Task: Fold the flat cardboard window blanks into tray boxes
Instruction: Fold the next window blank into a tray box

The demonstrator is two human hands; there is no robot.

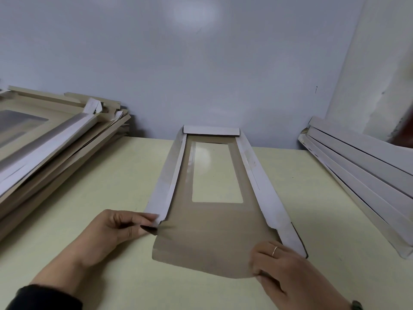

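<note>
On the pale yellow-green surface [107, 175] lies a brown cardboard window blank [212, 233]; the left hand [116, 227] pinches its raised white side flap [165, 186], the right hand [277, 262] grips its near corner.

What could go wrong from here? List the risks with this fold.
1. The left hand pinches only the near tip of the left flap; the long flap could crease unevenly or tear there.
2. The right hand holds just the near corner of the blank, so the far end may slide or lift.
3. The window film could buckle if the panel twists.
</note>
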